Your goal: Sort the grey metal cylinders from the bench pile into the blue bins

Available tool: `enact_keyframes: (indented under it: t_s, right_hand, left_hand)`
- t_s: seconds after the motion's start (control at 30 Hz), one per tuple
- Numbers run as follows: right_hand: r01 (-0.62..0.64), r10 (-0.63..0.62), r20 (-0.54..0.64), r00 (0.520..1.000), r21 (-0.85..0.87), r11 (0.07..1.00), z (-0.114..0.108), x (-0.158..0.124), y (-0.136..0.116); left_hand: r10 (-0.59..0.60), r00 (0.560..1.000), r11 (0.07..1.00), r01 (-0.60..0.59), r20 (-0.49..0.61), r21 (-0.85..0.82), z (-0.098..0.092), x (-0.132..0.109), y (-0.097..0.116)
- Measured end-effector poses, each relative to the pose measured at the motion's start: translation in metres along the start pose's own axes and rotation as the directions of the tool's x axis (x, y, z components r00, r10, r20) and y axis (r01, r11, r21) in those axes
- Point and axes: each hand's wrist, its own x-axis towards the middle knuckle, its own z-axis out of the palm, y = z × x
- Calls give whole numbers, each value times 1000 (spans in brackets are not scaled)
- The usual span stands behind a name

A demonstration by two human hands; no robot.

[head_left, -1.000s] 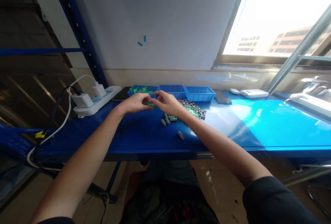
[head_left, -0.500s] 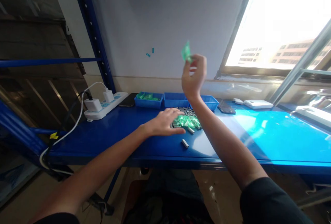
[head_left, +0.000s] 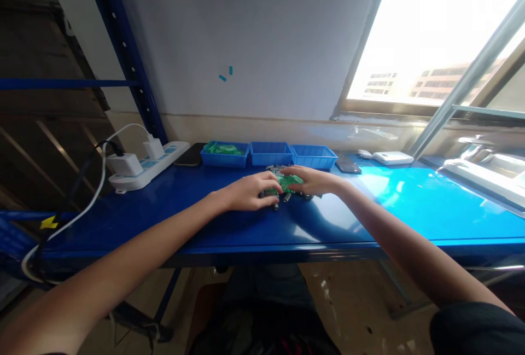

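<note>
A heap of green plastic packets (head_left: pixel 289 182) lies on the blue table (head_left: pixel 197 218), mixed with small grey block-like pieces (head_left: pixel 276 202). My left hand (head_left: pixel 249 192) rests at the heap's left side, fingers and thumb apart and curved around its edge. From the right, my right hand (head_left: pixel 315 180) reaches over the heap, its fingers spread and touching the green packets. Neither hand visibly grips anything. Parts of the heap are hidden under both hands.
Behind the heap stand a blue bin with green packets (head_left: pixel 225 159), a middle blue bin (head_left: pixel 271 164) and a right blue bin (head_left: pixel 315 166). Dark phones (head_left: pixel 190 155) lie either side. A white power strip (head_left: pixel 135 181) with cables is at left; a white device (head_left: pixel 392 158) at right.
My right hand, raised with a green packet before, has come down onto the heap without it. My left hand stays by the heap. The view has shifted slightly.
</note>
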Motion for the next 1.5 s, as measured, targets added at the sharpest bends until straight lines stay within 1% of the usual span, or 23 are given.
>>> enact_keyframes:
  t_s: [0.1, 0.17, 0.3, 0.37, 0.47, 0.5, 0.53, 0.57, 0.67, 0.7, 0.8, 0.9, 1.0, 1.03, 1.13, 1.17, 1.2, 1.23, 1.27, 1.33, 1.37, 1.43, 1.5]
  right_hand:
    - [9, -13, -64, 998, -56, 998, 10, -1, 9]
    - [3, -18, -135, 991, -106, 994, 15, 3, 11]
    - [-40, -13, -401, 916, -122, 992, 7, 13, 11]
    - [-46, -10, -643, 766, -70, 996, -10, 24, 6]
    - [7, -15, -912, 410, -13, 1000, -37, 54, -15]
    - [17, -28, -925, 380, -24, 1000, -42, 67, -25]
    - [12, -47, -909, 413, -46, 999, -45, 80, -35]
    - [-3, -65, -867, 493, -76, 997, -44, 92, -46]
    - [2, -76, -574, 815, -130, 992, -28, 114, -69]
    - [-7, -31, -496, 868, -75, 997, -19, 116, -73]
    - [-14, 102, -420, 902, 207, 978, 3, 106, -68]
    - [42, 116, -383, 916, 380, 924, 13, 86, -55]
    - [73, 81, -497, 864, 282, 957, 5, 72, -49]
    - [73, 85, -605, 791, 231, 970, -1, 71, -49]
    - [77, 71, -883, 464, 120, 990, -26, 82, -54]
    - [84, 42, -916, 399, 82, 993, -33, 89, -56]
    - [91, -1, -917, 399, 39, 995, -38, 96, -59]
    - [88, -43, -887, 460, -3, 996, -41, 102, -62]
    - [74, -75, -817, 572, -39, 996, -42, 107, -66]
    - [37, -78, -538, 839, -87, 996, -37, 110, -70]
    - [20, -49, -360, 932, -83, 996, -33, 108, -70]
    - [-17, 16, -85, 996, -14, 1000, -24, 96, -65]
    - [-54, 55, -9, 998, 102, 993, -17, 76, -54]
  left_hand:
    - [-250, 963, 968, 250, -105, -8, -5, 4, -16]
    - [-392, 915, 919, 393, -98, -5, -3, 11, -24]
    - [-478, 878, 878, 477, -33, -38, 7, 22, -32]
    - [-465, 882, 885, 462, -77, -52, 12, 23, -34]
    - [-441, 875, 897, 432, -200, -92, 18, 20, -34]
    - [-435, 869, 900, 420, -237, -115, 19, 18, -34]
    - [-428, 863, 904, 405, -268, -139, 19, 16, -34]
    - [-424, 856, 905, 393, -297, -161, 19, 14, -33]
    - [-450, 806, 893, 404, -384, -200, 16, 9, -34]
    - [-469, 777, 883, 418, -421, -212, 13, 7, -35]
    - [-507, 672, 862, 414, -540, -293, 4, 4, -40]
    - [-529, 584, 847, 323, -616, -421, -3, 3, -46]
    - [-585, 544, 797, 253, -601, -548, -5, 2, -48]
    - [-608, 541, 777, 255, -582, -576, -5, 2, -47]
    - [-619, 590, 775, 354, -518, -523, 2, 9, -38]
    - [-597, 635, 797, 403, -490, -450, 6, 12, -33]
    - [-566, 692, 823, 444, -448, -355, 10, 17, -27]
    - [-529, 754, 848, 467, -389, -248, 14, 22, -21]
    - [-488, 815, 873, 467, -314, -144, 18, 26, -15]
    - [-416, 894, 906, 423, -166, 11, 24, 34, -5]
    - [-394, 912, 915, 401, -117, 48, 26, 36, -2]
    - [-382, 920, 920, 388, -86, 60, 27, 38, -1]
    - [-407, 908, 910, 413, -101, 48, 26, 38, -6]
